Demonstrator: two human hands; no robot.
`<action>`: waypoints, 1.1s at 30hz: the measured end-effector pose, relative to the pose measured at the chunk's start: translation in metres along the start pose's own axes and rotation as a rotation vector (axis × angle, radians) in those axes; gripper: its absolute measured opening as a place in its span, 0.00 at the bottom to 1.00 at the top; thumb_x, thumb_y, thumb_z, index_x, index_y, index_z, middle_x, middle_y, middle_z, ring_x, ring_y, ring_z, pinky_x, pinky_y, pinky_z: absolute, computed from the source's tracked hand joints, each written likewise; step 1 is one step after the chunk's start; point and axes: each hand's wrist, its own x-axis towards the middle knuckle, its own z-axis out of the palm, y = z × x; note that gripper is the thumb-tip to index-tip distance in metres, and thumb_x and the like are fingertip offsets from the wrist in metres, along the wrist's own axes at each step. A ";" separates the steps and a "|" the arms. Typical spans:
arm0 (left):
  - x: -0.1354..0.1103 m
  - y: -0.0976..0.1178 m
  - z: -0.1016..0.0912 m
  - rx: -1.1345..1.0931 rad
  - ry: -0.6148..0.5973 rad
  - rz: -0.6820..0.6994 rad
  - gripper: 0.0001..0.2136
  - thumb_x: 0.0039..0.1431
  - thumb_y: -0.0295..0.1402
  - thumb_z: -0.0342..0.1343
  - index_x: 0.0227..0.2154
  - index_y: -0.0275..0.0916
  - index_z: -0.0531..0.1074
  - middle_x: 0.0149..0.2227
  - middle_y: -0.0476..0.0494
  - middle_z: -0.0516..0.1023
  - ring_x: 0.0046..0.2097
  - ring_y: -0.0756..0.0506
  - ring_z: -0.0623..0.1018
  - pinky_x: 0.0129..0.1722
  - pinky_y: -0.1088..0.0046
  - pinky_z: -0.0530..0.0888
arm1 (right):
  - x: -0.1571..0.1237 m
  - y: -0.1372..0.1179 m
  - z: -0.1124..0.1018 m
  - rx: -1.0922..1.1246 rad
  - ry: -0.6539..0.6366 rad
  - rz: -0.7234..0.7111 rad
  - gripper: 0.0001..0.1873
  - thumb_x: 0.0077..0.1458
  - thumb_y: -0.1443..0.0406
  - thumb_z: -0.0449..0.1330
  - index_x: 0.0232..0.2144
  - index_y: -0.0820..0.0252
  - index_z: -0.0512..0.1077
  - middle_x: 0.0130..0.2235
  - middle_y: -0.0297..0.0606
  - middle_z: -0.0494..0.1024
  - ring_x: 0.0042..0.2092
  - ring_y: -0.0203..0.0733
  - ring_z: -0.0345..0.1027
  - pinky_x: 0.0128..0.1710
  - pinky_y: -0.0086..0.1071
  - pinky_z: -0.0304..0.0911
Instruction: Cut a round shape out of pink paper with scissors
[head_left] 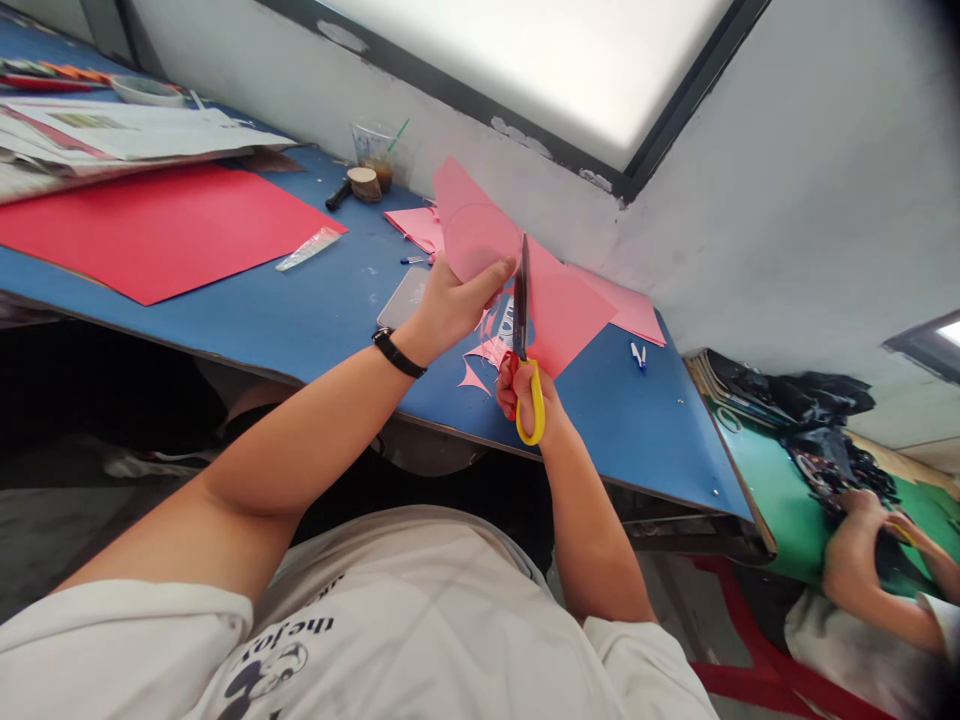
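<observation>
My left hand [461, 305] pinches a pink sheet of paper [480, 225] by its lower edge, thumb on top. A faint round outline shows on the sheet. In my right hand [544, 400] is a pair of scissors [529, 400] with yellow and red handles, fingers through the loops. The dark blades point up and lie across the sheet, close to my left thumb. The sheet spreads to both sides of the blades. Under my hands, pink paper scraps [474, 378] lie on the blue table [300, 330].
Red paper [187, 230] and stacked newspapers [135, 135] lie at left. A plastic cup [375, 150] stands by the wall beside a wooden stamp-like block [365, 184]. More pink sheets [630, 305] lie at right, near a small blue-and-white item [639, 357]. Another person's hands [862, 510] work at a green table.
</observation>
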 end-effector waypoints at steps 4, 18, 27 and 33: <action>0.000 0.002 0.000 -0.035 -0.016 0.004 0.19 0.63 0.37 0.75 0.22 0.43 0.71 0.24 0.51 0.68 0.28 0.49 0.66 0.29 0.70 0.72 | -0.001 -0.001 0.000 -0.009 0.004 0.010 0.53 0.43 0.10 0.66 0.36 0.47 0.64 0.27 0.24 0.55 0.26 0.36 0.44 0.23 0.35 0.47; 0.003 -0.004 -0.002 -0.017 -0.032 0.037 0.26 0.65 0.48 0.79 0.22 0.44 0.70 0.24 0.51 0.66 0.27 0.48 0.65 0.28 0.66 0.69 | -0.004 -0.008 0.001 -0.066 0.040 -0.014 0.53 0.43 0.10 0.67 0.33 0.48 0.66 0.26 0.26 0.60 0.25 0.35 0.50 0.23 0.34 0.50; 0.003 -0.003 -0.001 -0.011 -0.021 0.027 0.26 0.61 0.50 0.78 0.22 0.44 0.69 0.24 0.50 0.66 0.28 0.48 0.65 0.29 0.66 0.68 | -0.003 -0.007 0.001 -0.065 0.060 -0.025 0.54 0.40 0.09 0.67 0.33 0.48 0.67 0.25 0.27 0.61 0.23 0.36 0.49 0.21 0.38 0.50; 0.003 -0.003 -0.001 -0.009 -0.022 0.036 0.24 0.63 0.47 0.75 0.22 0.44 0.69 0.24 0.50 0.67 0.28 0.48 0.65 0.29 0.67 0.68 | -0.003 -0.005 0.001 -0.057 0.054 -0.020 0.53 0.42 0.10 0.67 0.33 0.48 0.65 0.24 0.25 0.59 0.23 0.35 0.48 0.21 0.36 0.48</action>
